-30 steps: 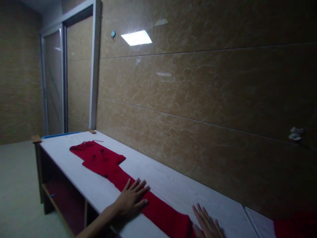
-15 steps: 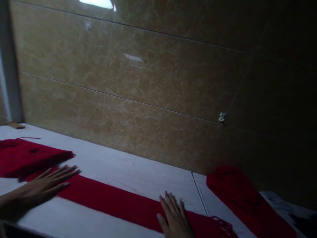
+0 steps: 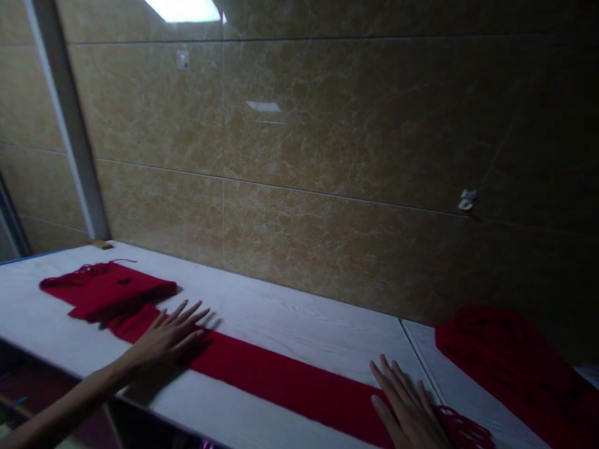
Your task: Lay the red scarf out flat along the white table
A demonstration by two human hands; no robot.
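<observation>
A long red scarf [image 3: 281, 374] lies stretched flat across the white table, with a fringe [image 3: 465, 427] at its right end. My left hand [image 3: 168, 340] is open over the scarf's left part, fingers spread and pointing right; whether it touches the cloth I cannot tell. Near the fringed end, my right hand [image 3: 407, 405] rests open on the scarf with its fingers apart. Left of my left hand sits a folded stack of red knitwear [image 3: 126, 290] with a fringe and a small dark mark on top. The scarf's left end runs up against this stack.
At the right lies a large heap of red cloth [image 3: 510, 362]. A seam [image 3: 418, 355] crosses the white tabletop [image 3: 281, 312]. Behind stands a glossy brown tiled wall [image 3: 304, 156], with a small wooden block [image 3: 102, 244] at its left foot. Below the table's front edge it is dark.
The view has shifted left, so everything appears farther right, and more of the table's left side shows. Both hands stay open over the scarf.
</observation>
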